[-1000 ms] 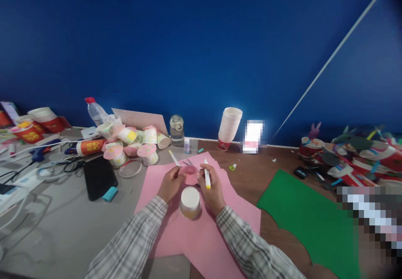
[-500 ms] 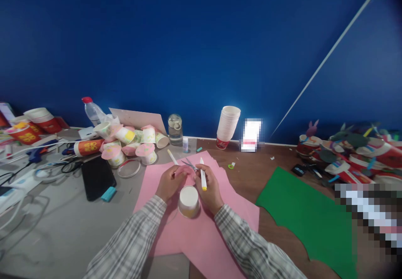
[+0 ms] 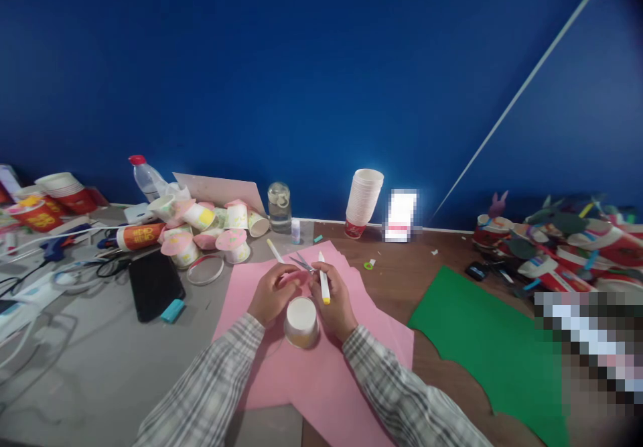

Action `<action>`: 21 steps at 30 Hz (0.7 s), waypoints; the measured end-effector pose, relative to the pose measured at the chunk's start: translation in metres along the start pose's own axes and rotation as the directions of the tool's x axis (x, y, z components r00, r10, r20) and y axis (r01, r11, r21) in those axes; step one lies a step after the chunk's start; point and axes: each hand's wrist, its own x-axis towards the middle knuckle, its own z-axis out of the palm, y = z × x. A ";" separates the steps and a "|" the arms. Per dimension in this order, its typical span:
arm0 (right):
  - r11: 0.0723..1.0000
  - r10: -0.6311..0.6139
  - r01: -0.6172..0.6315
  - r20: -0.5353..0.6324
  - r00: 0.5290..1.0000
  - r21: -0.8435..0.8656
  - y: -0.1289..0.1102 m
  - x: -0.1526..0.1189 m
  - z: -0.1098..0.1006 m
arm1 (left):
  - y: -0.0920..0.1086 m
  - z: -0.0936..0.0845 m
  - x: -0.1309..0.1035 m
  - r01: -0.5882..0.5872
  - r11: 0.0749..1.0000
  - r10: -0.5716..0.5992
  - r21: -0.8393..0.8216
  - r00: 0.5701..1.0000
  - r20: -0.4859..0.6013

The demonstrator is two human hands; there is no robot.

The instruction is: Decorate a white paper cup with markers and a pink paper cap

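Observation:
My left hand [image 3: 272, 293] has its fingers pinched on a small pink paper piece [image 3: 300, 282] above the large pink sheets [image 3: 321, 380]. My right hand [image 3: 334, 299] holds a white marker [image 3: 324, 279] with a yellow end, its fingers also close to the pink piece. Scissors [image 3: 301, 262] show with parted blades just beyond the fingertips; whether they lie on the sheet or are held cannot be made out. An upside-down paper cup [image 3: 302, 323] stands on the pink sheets between my wrists. Beyond my left hand lies another pale marker [image 3: 274, 250].
Cups with pink discs [image 3: 234, 244], a black phone [image 3: 155, 286] and a glue gun [image 3: 64, 242] are on the left. A cup stack [image 3: 364, 202] and a jar [image 3: 280, 208] stand behind. Green sheet [image 3: 495, 353] and cup crafts [image 3: 562, 246] lie on the right.
The small pink piece has turned or lowered between my hands and less of it shows. My left fingers have shifted slightly over it. My right hand still has the marker.

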 end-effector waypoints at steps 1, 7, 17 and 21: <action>1.000 0.001 -0.001 0.000 1.000 0.002 0.000 0.000 0.000 | 0.001 0.000 -0.001 0.012 1.000 -0.012 -0.016 1.000 0.022; 1.000 0.017 -0.017 -0.019 1.000 -0.003 0.002 0.000 0.000 | 0.002 -0.003 -0.002 0.083 0.990 -0.073 -0.113 0.993 0.092; 1.000 0.018 -0.019 -0.052 0.998 -0.018 0.001 0.001 -0.002 | -0.005 -0.009 -0.001 0.103 0.988 -0.097 -0.115 0.994 0.054; 1.000 0.008 -0.010 -0.056 0.998 -0.022 0.000 0.001 -0.001 | -0.010 -0.005 0.002 0.081 0.994 -0.080 -0.075 0.997 0.008</action>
